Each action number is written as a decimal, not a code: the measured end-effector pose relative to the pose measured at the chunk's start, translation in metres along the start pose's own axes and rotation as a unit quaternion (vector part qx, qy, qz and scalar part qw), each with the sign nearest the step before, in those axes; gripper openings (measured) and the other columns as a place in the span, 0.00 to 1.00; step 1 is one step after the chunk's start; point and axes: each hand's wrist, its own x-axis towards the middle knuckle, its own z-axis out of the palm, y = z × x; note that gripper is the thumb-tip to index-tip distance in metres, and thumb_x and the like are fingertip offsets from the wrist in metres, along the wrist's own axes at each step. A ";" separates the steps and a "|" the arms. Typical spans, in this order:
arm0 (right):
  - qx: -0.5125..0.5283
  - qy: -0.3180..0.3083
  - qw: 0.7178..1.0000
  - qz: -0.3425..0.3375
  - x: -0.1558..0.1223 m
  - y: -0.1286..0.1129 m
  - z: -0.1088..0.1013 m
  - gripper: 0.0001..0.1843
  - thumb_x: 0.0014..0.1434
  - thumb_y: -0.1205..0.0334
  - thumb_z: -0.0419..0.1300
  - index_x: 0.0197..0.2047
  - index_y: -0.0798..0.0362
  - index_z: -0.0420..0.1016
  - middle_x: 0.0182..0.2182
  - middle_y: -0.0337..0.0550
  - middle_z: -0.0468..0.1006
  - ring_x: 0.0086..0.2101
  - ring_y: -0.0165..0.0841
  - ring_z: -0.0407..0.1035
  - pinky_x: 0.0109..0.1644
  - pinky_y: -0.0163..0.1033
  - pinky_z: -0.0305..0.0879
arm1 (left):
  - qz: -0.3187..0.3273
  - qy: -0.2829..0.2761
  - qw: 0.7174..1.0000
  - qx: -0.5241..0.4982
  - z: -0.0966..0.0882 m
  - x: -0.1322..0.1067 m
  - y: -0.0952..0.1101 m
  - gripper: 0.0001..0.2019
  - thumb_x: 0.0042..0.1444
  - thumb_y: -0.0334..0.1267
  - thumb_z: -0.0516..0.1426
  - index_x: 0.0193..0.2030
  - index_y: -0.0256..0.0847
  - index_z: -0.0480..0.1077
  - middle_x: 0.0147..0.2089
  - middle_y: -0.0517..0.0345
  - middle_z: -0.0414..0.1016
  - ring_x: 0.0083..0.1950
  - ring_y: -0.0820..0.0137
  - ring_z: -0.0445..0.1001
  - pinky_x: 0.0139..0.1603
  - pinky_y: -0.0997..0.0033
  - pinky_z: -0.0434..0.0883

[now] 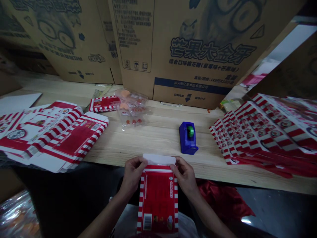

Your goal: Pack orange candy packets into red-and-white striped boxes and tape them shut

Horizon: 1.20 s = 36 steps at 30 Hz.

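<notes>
Head view: a red-and-white striped carton (158, 201) is held at lower centre of the frame — pinched at both sides by the left hand (132, 175) and right hand (184, 177) — against the near edge of the table (148, 140); a tape dispenser (188, 138) is placed beyond.

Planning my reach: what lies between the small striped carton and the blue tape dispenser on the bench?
A clear plastic bag lies between the striped carton and the blue tape dispenser, as the head view shows.
</notes>
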 end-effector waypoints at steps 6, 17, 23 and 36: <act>-0.033 0.008 0.999 -0.043 0.002 -0.002 -0.006 0.06 0.61 0.59 0.59 0.36 0.51 0.74 0.28 0.37 0.71 0.29 0.30 0.66 0.33 0.33 0.62 | 0.080 -0.025 0.996 0.013 -0.002 0.003 0.001 0.20 0.55 0.37 0.61 0.55 0.46 0.66 0.31 0.65 0.71 0.29 0.75 0.70 0.29 0.78 0.66; -0.022 -0.065 0.997 -0.019 0.003 -0.002 -0.013 0.11 0.59 0.55 0.61 0.30 0.53 0.76 0.36 0.46 0.80 0.38 0.37 0.74 0.44 0.40 0.68 | 0.073 -0.177 0.972 0.132 -0.022 0.008 0.016 0.10 0.55 0.41 0.60 0.29 0.37 0.78 0.36 0.50 0.79 0.38 0.66 0.76 0.40 0.69 0.70; -0.094 -0.100 0.991 0.006 0.017 -0.017 -0.020 0.06 0.55 0.60 0.64 0.36 0.53 0.74 0.31 0.41 0.79 0.32 0.33 0.73 0.36 0.35 0.67 | 0.022 -0.194 0.960 0.199 -0.019 0.016 0.026 0.07 0.49 0.37 0.63 0.34 0.38 0.80 0.33 0.52 0.81 0.34 0.66 0.76 0.35 0.70 0.70; -0.044 -0.141 0.989 -0.007 0.024 -0.035 -0.025 0.12 0.58 0.56 0.62 0.27 0.54 0.74 0.28 0.41 0.77 0.30 0.33 0.69 0.35 0.35 0.65 | 0.009 -0.271 0.952 0.143 -0.015 0.025 0.041 0.10 0.52 0.42 0.62 0.31 0.36 0.78 0.31 0.52 0.79 0.32 0.68 0.75 0.35 0.71 0.70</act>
